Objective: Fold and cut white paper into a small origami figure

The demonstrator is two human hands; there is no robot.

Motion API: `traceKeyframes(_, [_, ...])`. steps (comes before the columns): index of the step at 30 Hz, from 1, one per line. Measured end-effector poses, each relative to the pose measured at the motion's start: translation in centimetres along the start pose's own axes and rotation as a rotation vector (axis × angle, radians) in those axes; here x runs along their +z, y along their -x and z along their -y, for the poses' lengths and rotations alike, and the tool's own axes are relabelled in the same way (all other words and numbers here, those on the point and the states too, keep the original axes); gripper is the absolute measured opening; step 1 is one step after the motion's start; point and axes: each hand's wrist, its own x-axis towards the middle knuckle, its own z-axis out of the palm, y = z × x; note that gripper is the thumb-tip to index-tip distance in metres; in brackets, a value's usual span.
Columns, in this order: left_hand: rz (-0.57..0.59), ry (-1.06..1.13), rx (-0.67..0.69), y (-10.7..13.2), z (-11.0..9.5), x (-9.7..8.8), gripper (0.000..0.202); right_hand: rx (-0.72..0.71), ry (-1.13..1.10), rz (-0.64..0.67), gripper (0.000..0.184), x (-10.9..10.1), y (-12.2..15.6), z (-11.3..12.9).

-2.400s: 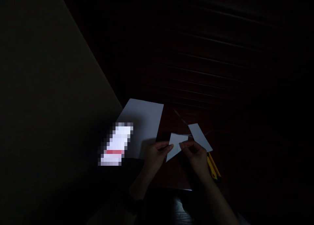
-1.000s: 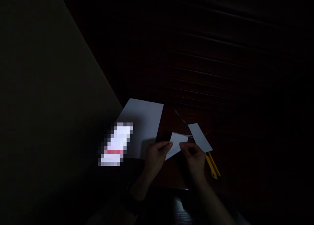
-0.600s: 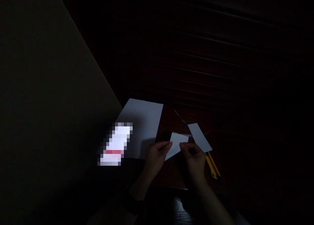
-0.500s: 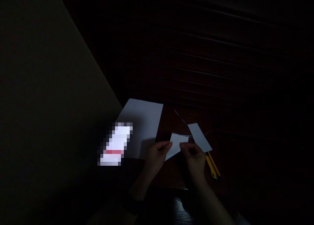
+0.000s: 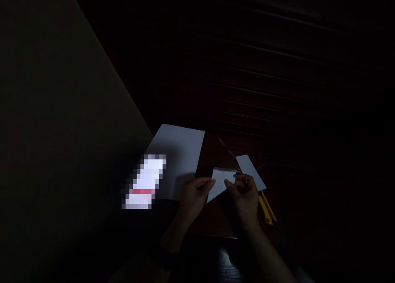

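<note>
A small white piece of paper (image 5: 219, 183) is held up over the dark table between my two hands. My left hand (image 5: 195, 194) pinches its left edge between thumb and fingers. On the opposite side, my right hand (image 5: 245, 194) grips the paper with the thumb on its near face. The paper's upper edge looks folded or doubled, though the dim light hides the detail. Just beyond my right hand lies another white paper strip (image 5: 251, 171). A yellow utility knife (image 5: 267, 209) rests to the right of that hand, its upper end by the strip.
A large white sheet (image 5: 182, 151) lies on the table (image 5: 220, 223) at the left. Over its near-left part is a bright, pixelated phone-like screen (image 5: 146, 180). A pen (image 5: 226, 147) lies behind the strip. A pale wall-like surface (image 5: 61, 110) rises at left.
The right hand's fingers have shifted and spread slightly along the paper, and the paper's upper edge has moved a little left. The other things stay in place.
</note>
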Motion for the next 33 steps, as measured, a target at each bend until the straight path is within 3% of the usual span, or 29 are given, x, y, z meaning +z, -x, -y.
traceKeyframes(9, [0.040, 0.030, -0.021, 0.1, 0.0, -0.1, 0.019, 0.221, -0.209, 0.108, 0.031, -1.1, -0.6, -0.5])
traceKeyframes(16, [0.090, 0.138, -0.124, 0.2, 0.2, 0.1, 0.023, 0.286, -0.252, 0.132, 0.035, -1.0, -0.6, 0.0])
traceKeyframes(20, [0.007, 0.193, -0.151, 0.2, 0.4, 0.4, 0.028, 0.440, -0.134, 0.489, 0.032, -0.1, 0.5, 0.0])
traceKeyframes(22, [-0.022, 0.195, -0.152, 0.2, 0.5, 0.4, 0.028, 0.500, -0.089, 0.597, 0.032, 0.1, 0.9, -0.3])
traceKeyframes(33, [-0.065, 0.116, -0.093, 0.2, 0.3, 0.6, 0.027, 0.590, -0.128, 0.572, 0.034, -0.1, 0.6, -0.8])
